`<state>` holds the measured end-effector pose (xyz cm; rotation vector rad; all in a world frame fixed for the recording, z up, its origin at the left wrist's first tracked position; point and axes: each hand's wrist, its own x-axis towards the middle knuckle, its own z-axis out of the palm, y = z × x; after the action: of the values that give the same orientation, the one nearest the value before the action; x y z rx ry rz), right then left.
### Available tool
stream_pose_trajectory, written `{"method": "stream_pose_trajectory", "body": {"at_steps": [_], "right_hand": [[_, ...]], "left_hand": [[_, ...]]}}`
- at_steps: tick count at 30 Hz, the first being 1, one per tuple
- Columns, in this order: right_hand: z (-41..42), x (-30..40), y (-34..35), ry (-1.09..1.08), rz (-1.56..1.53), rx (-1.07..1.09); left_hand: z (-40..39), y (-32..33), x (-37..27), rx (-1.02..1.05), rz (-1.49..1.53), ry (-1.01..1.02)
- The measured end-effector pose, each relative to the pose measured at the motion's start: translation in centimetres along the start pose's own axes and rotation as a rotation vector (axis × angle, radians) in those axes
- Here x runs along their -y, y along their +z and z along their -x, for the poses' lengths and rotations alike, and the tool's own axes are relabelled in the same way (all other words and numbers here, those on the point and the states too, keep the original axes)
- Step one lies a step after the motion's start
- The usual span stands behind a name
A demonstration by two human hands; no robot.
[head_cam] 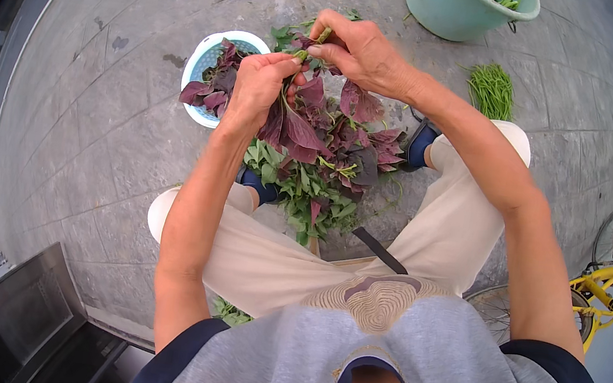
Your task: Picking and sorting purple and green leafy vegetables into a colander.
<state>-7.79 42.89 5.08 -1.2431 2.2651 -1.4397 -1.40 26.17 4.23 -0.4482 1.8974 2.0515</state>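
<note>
My left hand (263, 81) pinches the green stem of a leafy plant, probably red amaranth, whose purple leaves (302, 133) hang below the fingers. Close beside it, my right hand (354, 52) grips a short thick green piece of stem (324, 35) between thumb and curled fingers. Left of my left hand stands a light-blue and white plastic colander (197, 69) holding purple leaves. Beneath the hands, a pile of purple amaranth leaves (357, 140) lies on the pavement, with green leafy vegetables (306, 191) nearer my body, between my feet.
A pale green plastic tub (452, 7) with green stalks stands at the top right. Below it, a bundle of thin green stalks (491, 91) lies on the grey paving (116, 137). A yellow bicycle (608, 283) is at the right, and a dark metal-framed panel (30, 306) at the lower left.
</note>
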Motion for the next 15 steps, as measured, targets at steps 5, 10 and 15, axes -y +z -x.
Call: {"method": "stream_pose_trajectory", "body": {"at_steps": [5,10,15], "right_hand": [[-0.3,-0.3,1.2,-0.324,0.344,-0.054],[-0.8,0.1,1.0,0.041,-0.145,-0.226],[-0.9,-1.0,0.6,0.358,-1.071,-0.253]], "left_hand": [[-0.4,0.3,-0.5,-0.076,0.325,-0.145],[-0.5,0.2,-2.4,-0.024,0.535,-0.065],[0.4,0.8,-2.6,0.285,0.623,-0.02]]}}
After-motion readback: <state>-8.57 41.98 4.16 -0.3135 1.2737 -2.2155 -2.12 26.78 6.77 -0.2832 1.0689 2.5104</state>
